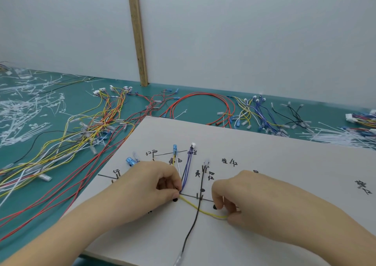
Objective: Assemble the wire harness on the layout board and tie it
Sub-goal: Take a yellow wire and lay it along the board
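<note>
- We've got the layout board (264, 164) lying on the green table (193, 95), with drawn black lines and handwritten labels across it.
- Our left hand (150, 182) sits curled at the junction of the lines, fingertips pinched on the yellow wire (200, 210) where it meets the blue-purple wires (186, 172).
- Our right hand (244, 194) is just beside it, thumb and fingers closed on the other end of that yellow wire, which sags in a shallow curve between both hands.
- A black wire (195, 217) crosses the yellow one and runs toward the board's near edge, ending in a clear terminal (179, 258).
- A blue terminal (175, 149) stands upright above the left hand.
- Loose wire bundles (97, 123) and white cable ties (22, 107) litter the table to the left.
</note>
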